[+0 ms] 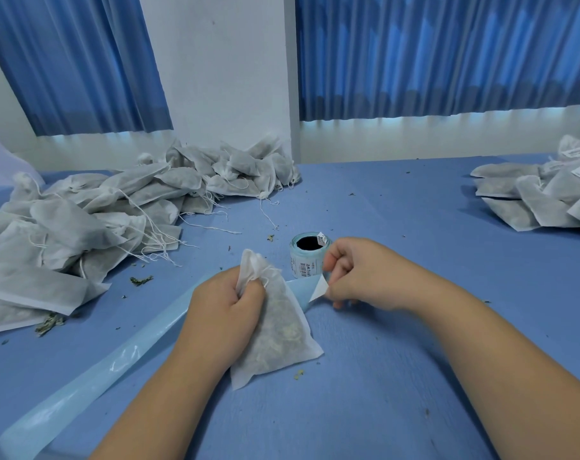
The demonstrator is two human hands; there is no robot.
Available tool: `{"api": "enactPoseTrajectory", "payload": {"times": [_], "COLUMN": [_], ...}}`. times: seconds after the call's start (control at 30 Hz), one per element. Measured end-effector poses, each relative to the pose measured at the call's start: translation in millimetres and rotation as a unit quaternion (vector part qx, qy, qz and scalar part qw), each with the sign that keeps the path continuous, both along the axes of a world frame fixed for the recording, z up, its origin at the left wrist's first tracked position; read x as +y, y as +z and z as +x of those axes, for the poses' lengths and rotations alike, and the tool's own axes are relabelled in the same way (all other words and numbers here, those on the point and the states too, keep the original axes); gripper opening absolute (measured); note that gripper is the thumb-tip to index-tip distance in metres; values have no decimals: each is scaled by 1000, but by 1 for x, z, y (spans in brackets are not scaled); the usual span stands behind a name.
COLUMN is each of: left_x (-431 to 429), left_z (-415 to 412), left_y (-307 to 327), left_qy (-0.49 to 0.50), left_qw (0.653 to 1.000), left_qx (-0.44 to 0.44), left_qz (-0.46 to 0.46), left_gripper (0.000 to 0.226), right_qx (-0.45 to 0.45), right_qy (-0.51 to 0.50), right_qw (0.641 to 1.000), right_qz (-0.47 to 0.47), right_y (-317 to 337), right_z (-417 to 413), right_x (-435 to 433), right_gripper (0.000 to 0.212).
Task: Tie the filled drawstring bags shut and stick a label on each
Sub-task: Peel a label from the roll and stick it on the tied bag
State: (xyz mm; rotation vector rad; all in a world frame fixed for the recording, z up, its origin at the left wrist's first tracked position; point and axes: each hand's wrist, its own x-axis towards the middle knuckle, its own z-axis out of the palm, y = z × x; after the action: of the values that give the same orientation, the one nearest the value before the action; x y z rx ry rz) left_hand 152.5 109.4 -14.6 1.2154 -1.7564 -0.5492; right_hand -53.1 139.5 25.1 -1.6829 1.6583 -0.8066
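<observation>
A white drawstring bag (275, 330) filled with dried herbs lies tilted on the blue table (381, 376), its gathered neck pointing up. My left hand (222, 307) grips it near the neck. My right hand (355, 273) pinches a white label (318, 288) that is lifted off the pale blue backing strip (92, 370). The label roll (306, 257) stands just behind my hands.
A big heap of unlabelled bags (99, 210) with loose strings covers the left and back of the table. A pile of labelled bags (547, 197) lies at the far right. Herb crumbs (140, 279) are scattered about. The empty backing strip trails to the lower left.
</observation>
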Motion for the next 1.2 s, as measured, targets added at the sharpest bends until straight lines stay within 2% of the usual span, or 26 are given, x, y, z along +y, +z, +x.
{"api": "enactPoseTrajectory", "payload": {"times": [0.2, 0.47, 0.53, 0.6, 0.73, 0.8, 0.9, 0.97, 1.03, 1.13, 1.2], "left_x": [-1, -1, -1, 3, 19, 28, 39, 43, 43, 33, 23], "left_z": [1, 1, 1, 1, -5, -11, -27, -39, -51, -71, -85], "left_y": [0, 1, 1, 3, 15, 22, 33, 39, 47, 55, 59], "left_qy": [25, 34, 30, 10, -75, -112, -134, -135, -133, -154, -164], "left_qw": [1000, 999, 999, 1000, 995, 989, 982, 979, 978, 974, 970], "left_qx": [0, -9, -12, -3, 69, 96, 133, 152, 160, 147, 136], "left_qz": [1, 8, 7, 9, 17, 5, -19, -27, -2, 73, 116], "left_gripper": [35, 36, 34, 29, 26, 31, 24, 23, 12, 24, 23], "right_qx": [18, 15, -39, -147, -347, -387, -438, -476, -506, -538, -548], "right_qy": [-30, -29, -11, 44, 196, 266, 336, 334, 291, 198, 135], "right_qw": [998, 997, 997, 987, 915, 881, 832, 814, 812, 814, 816], "right_qz": [60, 73, 63, 57, 59, 62, 46, 15, -29, -89, -126], "right_y": [-1, 7, 12, 18, 28, 31, 35, 38, 40, 44, 43], "right_z": [-10, -28, -29, -27, -24, -21, -20, -21, -23, -24, -25], "right_x": [0, 7, 11, 16, 25, 29, 33, 35, 34, 32, 28], "right_gripper": [24, 20, 21, 23, 28, 29, 28, 29, 32, 26, 27]}}
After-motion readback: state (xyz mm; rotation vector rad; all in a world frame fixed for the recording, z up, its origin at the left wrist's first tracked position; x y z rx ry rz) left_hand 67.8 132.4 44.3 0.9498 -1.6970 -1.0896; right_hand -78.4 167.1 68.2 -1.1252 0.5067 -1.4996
